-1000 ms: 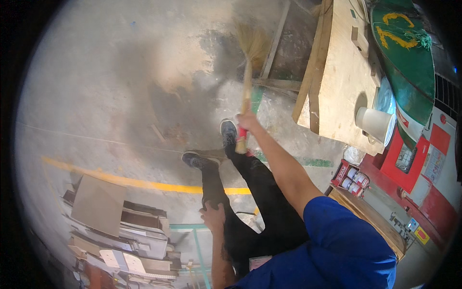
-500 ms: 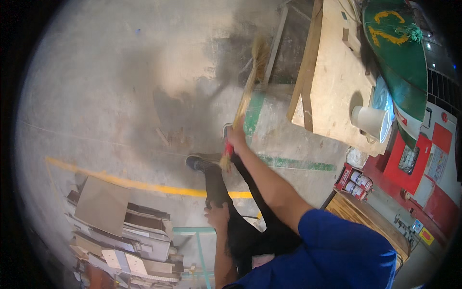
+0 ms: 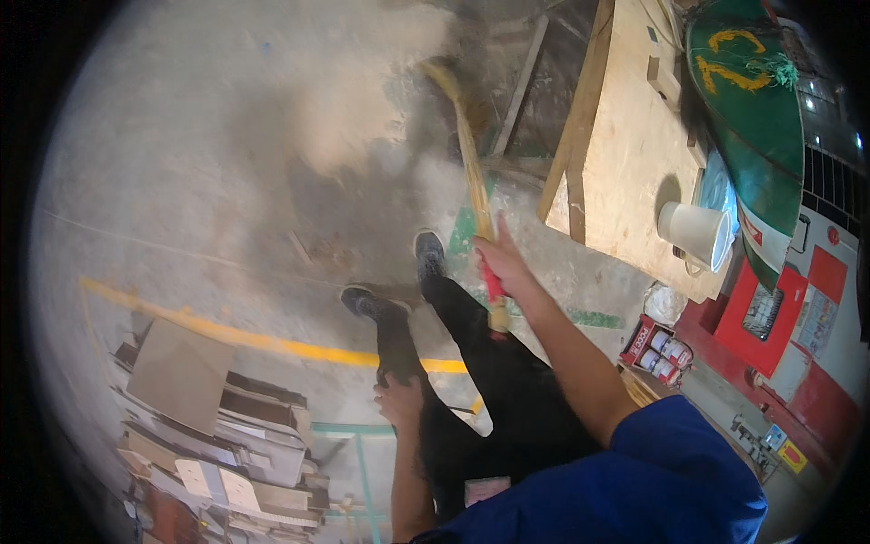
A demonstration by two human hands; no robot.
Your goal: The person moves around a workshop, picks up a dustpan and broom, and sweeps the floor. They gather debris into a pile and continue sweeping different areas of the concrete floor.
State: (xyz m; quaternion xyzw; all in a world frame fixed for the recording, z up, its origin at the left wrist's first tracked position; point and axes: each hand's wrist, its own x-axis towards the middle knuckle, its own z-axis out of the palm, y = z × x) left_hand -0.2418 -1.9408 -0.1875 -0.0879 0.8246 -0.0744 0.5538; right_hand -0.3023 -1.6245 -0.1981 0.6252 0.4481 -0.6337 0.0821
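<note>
My right hand is closed around the red-wrapped handle of a straw broom. The broom slants forward and a little left, its bristle end near the floor beside a leaning strip of wood. Whether the bristles touch the floor I cannot tell. My left hand rests on my left knee, fingers spread over the dark trousers, holding nothing. A patch of brown debris and a small wooden sliver lie on the floor ahead of my shoes.
On the right stands a plywood-topped bench with a white bucket lying on its side. A green curved panel is behind it. Stacked boards fill the lower left, beyond a yellow floor line. Red-lidded jars sit at right.
The broom's bristle end has swung left, while my right hand and the handle have shifted right. My left hand stays on the knee.
</note>
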